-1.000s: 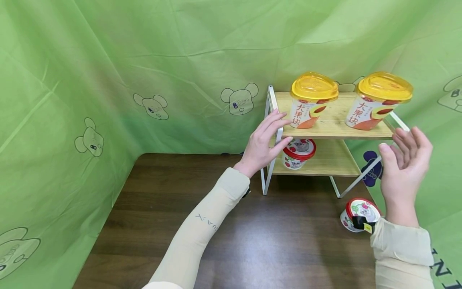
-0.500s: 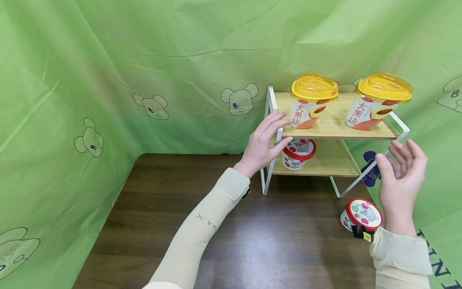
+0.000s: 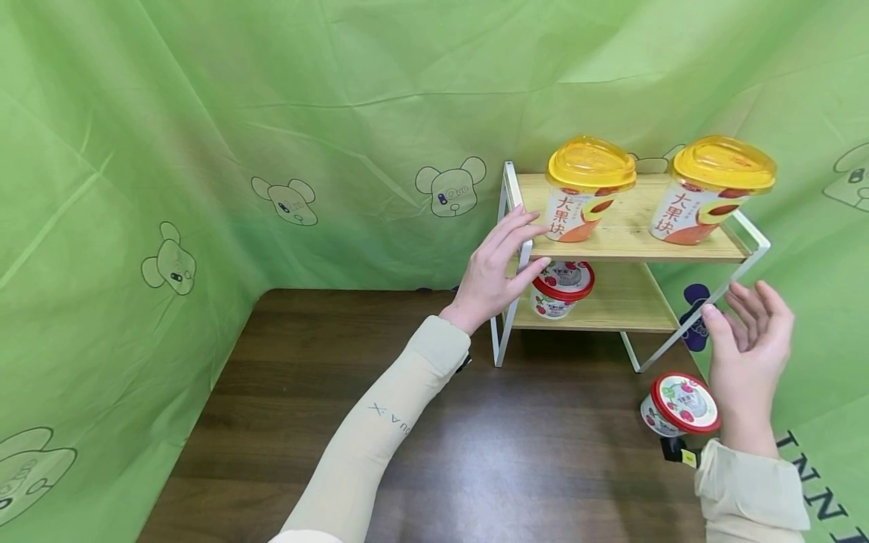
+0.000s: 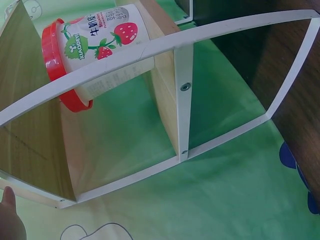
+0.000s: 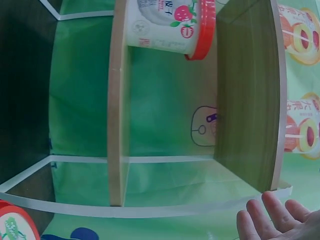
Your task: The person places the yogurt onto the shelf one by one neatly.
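Observation:
My left hand, fingers extended, is at the left side of a two-tier shelf. Its fingertips come close to a yellow-lidded fruit cup on the top board; I cannot tell whether they touch it or the frame. To its right stands a second yellow-lidded fruit cup. My right hand hovers beside the shelf's right side, palm up with loosely bent fingers, holding nothing. Just left of it, a red-lidded yogurt tub sits on the table. Another red-lidded yogurt tub stands on the lower board, at the left.
The shelf has a white metal frame and stands on a dark wooden table. Green cloth printed with bear heads hangs behind and on both sides. A small black device shows at the right wrist.
My right hand has come down and slightly left, away from the shelf's top right corner, uncovering it and more of the tub on the table. My left hand stays where it was.

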